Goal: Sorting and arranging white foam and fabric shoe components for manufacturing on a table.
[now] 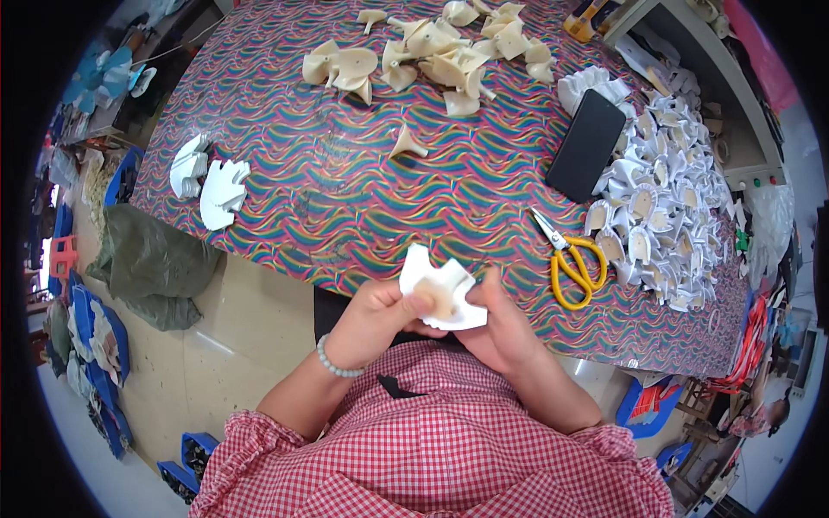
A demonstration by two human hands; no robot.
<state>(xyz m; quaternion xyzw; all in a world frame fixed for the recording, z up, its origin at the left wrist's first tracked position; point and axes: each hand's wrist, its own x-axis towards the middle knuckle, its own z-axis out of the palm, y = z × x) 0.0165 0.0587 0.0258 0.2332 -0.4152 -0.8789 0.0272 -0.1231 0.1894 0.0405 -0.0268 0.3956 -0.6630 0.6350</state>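
Above my lap, at the table's front edge, I hold a white notched cut-out piece (pixel 458 278) in both hands. My left hand (pixel 373 315) pinches it from the left, thumb on top. My right hand (pixel 503 326) grips its right edge between thumb and fingers. A tan patch shows at the middle of the piece; I cannot tell what it is. To the right lie scissors (pixel 577 269) with yellow handles, blades pointing away. A single beige funnel-shaped piece (pixel 408 143) sits farther back. At the left are two small stacks of white cut-outs (pixel 223 192).
Many beige stemmed pieces (pixel 436 41) are heaped at the back of the patterned table (pixel 285 164). A black phone (pixel 587 145) rests against a large pile of white curled pieces (pixel 661 198) at right. A dark green bag (pixel 151 263) stands left of the table.
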